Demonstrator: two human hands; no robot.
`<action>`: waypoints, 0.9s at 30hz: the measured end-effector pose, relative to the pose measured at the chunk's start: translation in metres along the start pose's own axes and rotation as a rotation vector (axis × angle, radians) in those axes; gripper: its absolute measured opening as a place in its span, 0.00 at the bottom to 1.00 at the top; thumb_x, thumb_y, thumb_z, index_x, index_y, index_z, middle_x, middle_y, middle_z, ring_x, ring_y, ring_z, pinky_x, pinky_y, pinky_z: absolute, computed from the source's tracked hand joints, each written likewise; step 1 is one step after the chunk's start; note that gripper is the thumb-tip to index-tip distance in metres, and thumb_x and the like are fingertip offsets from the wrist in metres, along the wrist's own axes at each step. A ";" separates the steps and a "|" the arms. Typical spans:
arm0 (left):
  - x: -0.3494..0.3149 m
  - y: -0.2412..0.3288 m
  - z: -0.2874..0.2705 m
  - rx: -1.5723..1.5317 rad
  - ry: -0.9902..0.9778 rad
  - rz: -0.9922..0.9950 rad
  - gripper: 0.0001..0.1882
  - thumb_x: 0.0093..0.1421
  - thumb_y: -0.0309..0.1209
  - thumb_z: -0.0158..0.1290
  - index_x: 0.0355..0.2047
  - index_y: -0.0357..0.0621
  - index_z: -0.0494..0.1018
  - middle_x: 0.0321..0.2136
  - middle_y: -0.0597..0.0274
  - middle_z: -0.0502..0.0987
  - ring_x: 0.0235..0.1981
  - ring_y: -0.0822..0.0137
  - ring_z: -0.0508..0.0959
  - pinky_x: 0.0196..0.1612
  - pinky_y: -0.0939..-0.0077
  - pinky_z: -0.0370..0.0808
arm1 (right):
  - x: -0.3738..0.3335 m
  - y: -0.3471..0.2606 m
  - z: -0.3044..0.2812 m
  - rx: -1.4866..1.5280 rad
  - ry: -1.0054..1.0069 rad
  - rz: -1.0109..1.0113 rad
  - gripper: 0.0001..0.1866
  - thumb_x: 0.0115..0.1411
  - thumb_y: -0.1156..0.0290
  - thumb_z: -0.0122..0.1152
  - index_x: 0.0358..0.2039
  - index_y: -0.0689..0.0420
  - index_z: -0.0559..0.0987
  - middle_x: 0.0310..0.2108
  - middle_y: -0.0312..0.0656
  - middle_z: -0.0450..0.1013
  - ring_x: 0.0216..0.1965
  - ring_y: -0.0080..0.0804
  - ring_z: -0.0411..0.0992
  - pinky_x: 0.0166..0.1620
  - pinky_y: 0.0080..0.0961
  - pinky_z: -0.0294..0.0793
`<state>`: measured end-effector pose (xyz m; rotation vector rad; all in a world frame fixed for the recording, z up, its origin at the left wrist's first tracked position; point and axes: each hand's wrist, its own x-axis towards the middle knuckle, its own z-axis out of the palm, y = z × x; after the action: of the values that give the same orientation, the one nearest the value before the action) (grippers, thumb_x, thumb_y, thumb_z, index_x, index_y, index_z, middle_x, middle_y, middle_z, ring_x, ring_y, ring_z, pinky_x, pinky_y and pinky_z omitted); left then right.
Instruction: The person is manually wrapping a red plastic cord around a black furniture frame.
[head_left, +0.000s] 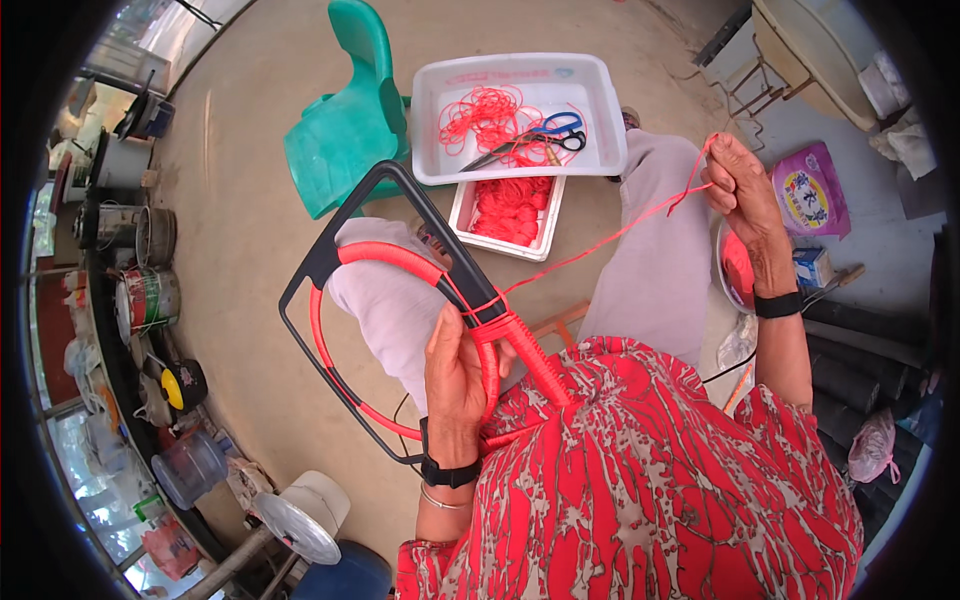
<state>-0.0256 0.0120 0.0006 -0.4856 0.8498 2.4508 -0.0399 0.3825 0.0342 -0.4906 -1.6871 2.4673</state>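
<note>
My left hand (458,375) grips a black frame (375,180) with a curved hoop, much of it wrapped in red cord. The frame leans against my lap and body. A tight red winding (535,360) covers the bar beside my left fingers. From there a red cord (600,243) runs taut up to the right. My right hand (742,180), raised over my right knee, pinches that cord, which loops near the fingertips. Ahead stands a white tray (430,120) with a red cord tangle (488,112) and blue-and-black-handled scissors (560,130).
Beneath the tray, a white box (542,240) holds more red cord (510,210). A small green chair (345,140) stands ahead left. A purple bag (812,190) and a bowl with something red (737,270) are at the right. Pots and tins line the left; a lidded white bucket (325,500) stands lower left.
</note>
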 end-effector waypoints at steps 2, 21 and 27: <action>0.002 0.005 -0.002 0.073 -0.027 0.004 0.19 0.69 0.43 0.39 0.43 0.39 0.68 0.28 0.53 0.77 0.16 0.62 0.75 0.13 0.75 0.70 | -0.002 0.006 -0.005 0.003 0.032 0.000 0.07 0.65 0.65 0.52 0.34 0.54 0.70 0.14 0.24 0.53 0.12 0.13 0.50 0.15 0.12 0.46; -0.007 0.000 -0.029 -0.069 -0.101 -0.030 0.10 0.57 0.26 0.47 0.37 0.33 0.67 0.25 0.46 0.75 0.16 0.60 0.72 0.17 0.73 0.67 | -0.069 0.002 -0.064 0.048 0.236 0.055 0.06 0.67 0.68 0.48 0.38 0.57 0.70 0.14 0.25 0.50 0.11 0.13 0.46 0.13 0.13 0.45; -0.012 -0.008 -0.027 0.041 -0.102 -0.039 0.11 0.55 0.27 0.49 0.37 0.36 0.68 0.23 0.49 0.75 0.16 0.62 0.72 0.16 0.73 0.66 | -0.043 -0.040 -0.051 0.044 0.108 -0.127 0.08 0.67 0.68 0.48 0.38 0.58 0.71 0.14 0.24 0.50 0.12 0.11 0.46 0.14 0.13 0.45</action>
<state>-0.0072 -0.0038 -0.0175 -0.3562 0.8386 2.3954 0.0135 0.4309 0.0635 -0.4859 -1.5684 2.3394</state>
